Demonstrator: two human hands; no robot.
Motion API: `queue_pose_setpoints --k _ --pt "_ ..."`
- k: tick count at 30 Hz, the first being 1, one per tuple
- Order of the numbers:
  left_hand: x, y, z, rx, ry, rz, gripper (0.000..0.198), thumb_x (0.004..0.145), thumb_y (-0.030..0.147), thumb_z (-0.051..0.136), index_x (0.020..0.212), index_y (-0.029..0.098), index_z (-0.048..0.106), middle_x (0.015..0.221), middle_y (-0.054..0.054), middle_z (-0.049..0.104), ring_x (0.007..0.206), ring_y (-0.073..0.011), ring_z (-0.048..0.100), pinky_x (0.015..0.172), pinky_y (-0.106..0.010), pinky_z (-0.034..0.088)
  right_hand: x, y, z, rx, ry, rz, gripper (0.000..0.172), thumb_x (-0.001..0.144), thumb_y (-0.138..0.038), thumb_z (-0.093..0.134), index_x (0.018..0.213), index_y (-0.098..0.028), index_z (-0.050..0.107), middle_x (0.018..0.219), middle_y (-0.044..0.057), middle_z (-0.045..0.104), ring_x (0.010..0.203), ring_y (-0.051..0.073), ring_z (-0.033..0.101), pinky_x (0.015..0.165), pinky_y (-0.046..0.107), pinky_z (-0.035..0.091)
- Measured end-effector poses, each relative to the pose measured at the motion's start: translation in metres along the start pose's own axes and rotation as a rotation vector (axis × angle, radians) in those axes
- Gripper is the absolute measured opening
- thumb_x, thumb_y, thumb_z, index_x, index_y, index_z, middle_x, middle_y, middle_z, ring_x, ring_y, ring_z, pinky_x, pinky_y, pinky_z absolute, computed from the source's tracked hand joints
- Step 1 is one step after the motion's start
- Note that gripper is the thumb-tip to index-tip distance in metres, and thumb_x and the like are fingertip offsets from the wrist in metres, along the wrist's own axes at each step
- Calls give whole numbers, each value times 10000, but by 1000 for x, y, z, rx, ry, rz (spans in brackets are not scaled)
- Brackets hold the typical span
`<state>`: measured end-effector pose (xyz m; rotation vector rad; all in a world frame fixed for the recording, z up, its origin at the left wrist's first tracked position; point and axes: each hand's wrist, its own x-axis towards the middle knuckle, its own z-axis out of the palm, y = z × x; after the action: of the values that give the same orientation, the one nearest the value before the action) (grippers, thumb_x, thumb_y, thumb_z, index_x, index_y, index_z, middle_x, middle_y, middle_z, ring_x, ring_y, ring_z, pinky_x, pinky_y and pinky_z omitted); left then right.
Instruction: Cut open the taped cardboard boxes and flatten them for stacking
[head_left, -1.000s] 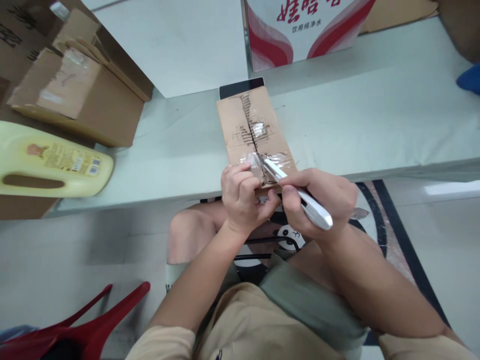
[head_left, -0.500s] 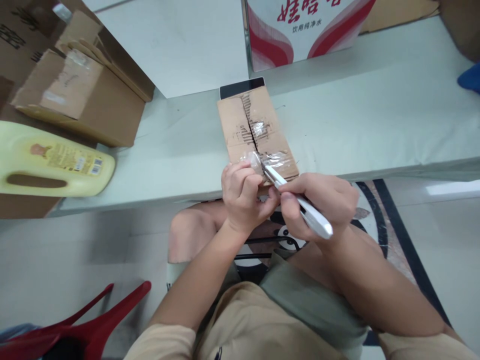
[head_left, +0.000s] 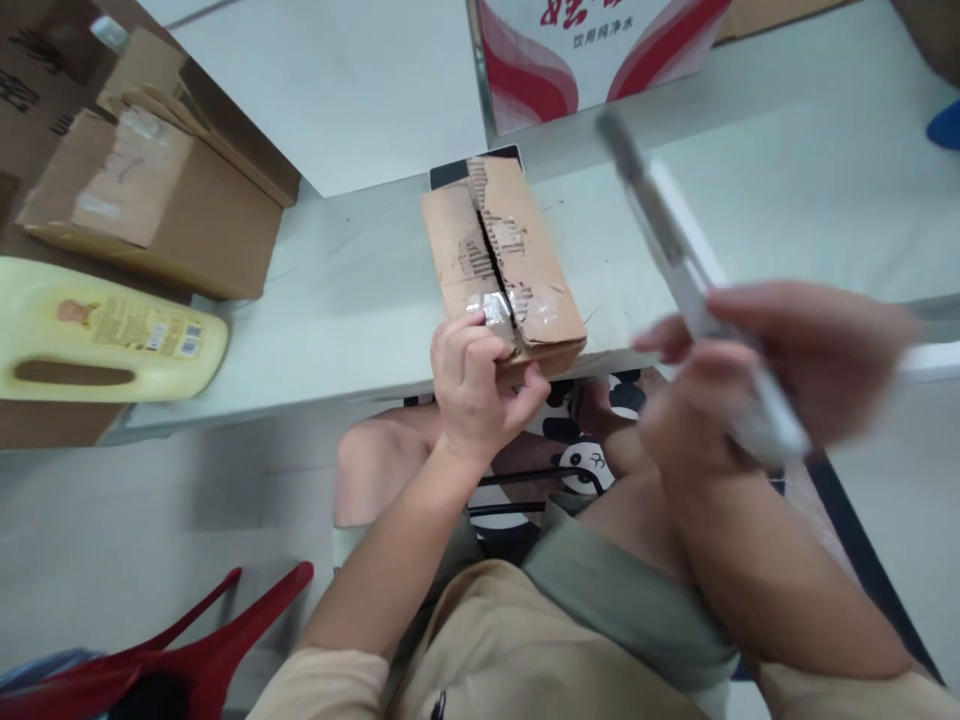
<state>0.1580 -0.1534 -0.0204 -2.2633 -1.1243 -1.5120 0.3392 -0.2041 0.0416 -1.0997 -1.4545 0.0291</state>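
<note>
A small cardboard box lies near the front edge of the table, with a dark gap running down its top seam. Torn clear tape clings to its near part. My left hand grips the box's near left end, fingers on top and thumb against the near side. Off to the right, my right hand is closed around a white utility knife, held in the air apart from the box. Both the hand and the knife are blurred by motion, and the blade points up and left.
Behind the box lies a dark flat device with a pale rim. On the left are a yellow jug and larger cartons. A red and white carton stands at the back, and a red chair is at lower left.
My right hand has drawn the utility knife off the box, up and to the right. The seam at the near end has parted wider. My left hand stays on the box.
</note>
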Motion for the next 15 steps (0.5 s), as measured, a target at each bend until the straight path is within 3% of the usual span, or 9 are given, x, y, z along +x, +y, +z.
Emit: queue_pose_setpoints --k 1,2,4,7,11,15 --pt "0 -2 -1 -1 -19 -3 311 785 258 680 1024 251 480 953 -49 594 1088 -291 667 937 -457 559 0 14 13 26 74 19 164 1070 -397 520 1200 -349 608 975 35 723 834 219 725 725 386 567" --pt "0 -3 -2 -2 -41 -7 354 772 267 697 1048 253 475 968 -50 593 1101 -295 665 934 -459 559 0 28 26 61 67 37 170 1062 -346 536 1213 -328 612 1022 38 735 840 205 734 702 360 572" --pt "1 -6 -3 -2 -74 -20 406 757 265 710 1081 257 465 986 -51 591 1126 -299 661 938 -460 556 1 54 46 -45 -38 125 254 1024 -294 560 1272 -268 612 1170 88 736 989 228 737 836 392 602" --pt "3 -10 -3 13 -87 -31 344 796 245 664 1074 258 462 977 -49 591 1136 -286 667 941 -450 552 1 83 65 -263 -211 318 420 950 -311 592 1351 -191 622 1283 164 688 1195 312 661 1035 495 549" --pt "7 -19 -1 12 -82 -47 288 821 258 647 1056 251 480 971 -49 596 1109 -281 674 911 -440 551 1 100 83 -402 -385 574 515 929 -343 568 1396 -140 643 1326 228 638 1254 387 596 1081 569 490" --pt "13 -35 2 -21 -57 -2 313 814 264 673 1078 245 504 1004 -56 583 1090 -274 661 924 -436 544 3 98 92 -487 -576 686 471 937 -372 567 1322 -129 687 1346 259 615 1276 429 563 1086 607 455"
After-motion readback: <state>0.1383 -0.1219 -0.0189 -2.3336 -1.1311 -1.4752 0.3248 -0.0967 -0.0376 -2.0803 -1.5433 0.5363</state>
